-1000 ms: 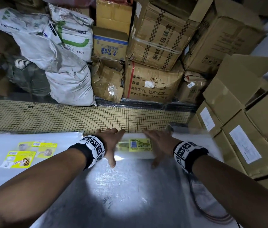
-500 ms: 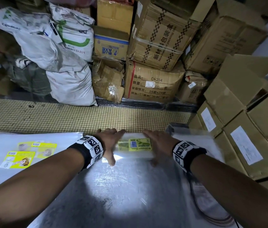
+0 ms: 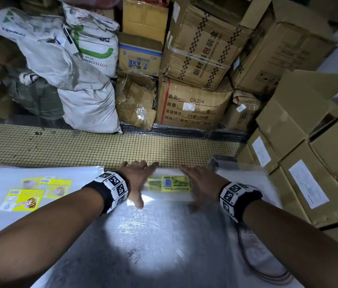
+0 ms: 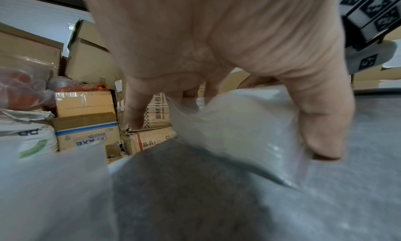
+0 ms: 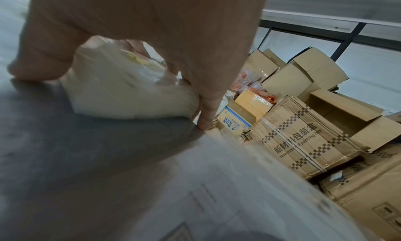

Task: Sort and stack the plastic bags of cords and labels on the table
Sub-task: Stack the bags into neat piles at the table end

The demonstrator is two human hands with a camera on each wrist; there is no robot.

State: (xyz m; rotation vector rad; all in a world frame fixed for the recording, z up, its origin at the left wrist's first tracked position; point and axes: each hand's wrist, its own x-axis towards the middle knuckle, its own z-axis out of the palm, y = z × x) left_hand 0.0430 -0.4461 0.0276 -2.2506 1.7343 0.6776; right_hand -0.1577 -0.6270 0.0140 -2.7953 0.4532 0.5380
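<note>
A stack of clear plastic bags (image 3: 172, 185) with a yellow-green label lies at the far edge of the metal table (image 3: 153, 246). My left hand (image 3: 138, 179) grips its left end. In the left wrist view the fingers (image 4: 134, 114) reach over the far side and the thumb (image 4: 325, 133) presses the near side of the stack (image 4: 238, 133). My right hand (image 3: 201, 181) grips the right end the same way. In the right wrist view its thumb (image 5: 39, 61) and fingers (image 5: 208, 107) straddle the stack (image 5: 130, 93).
Flat bags with yellow labels (image 3: 24, 199) lie on the table's left part. More clear bags (image 3: 245, 173) lie to the right, and a dark cord loop (image 3: 265, 269) sits at the near right. Cartons (image 3: 313, 183) crowd the right side. Sacks (image 3: 85, 80) and boxes stand beyond the tiled floor.
</note>
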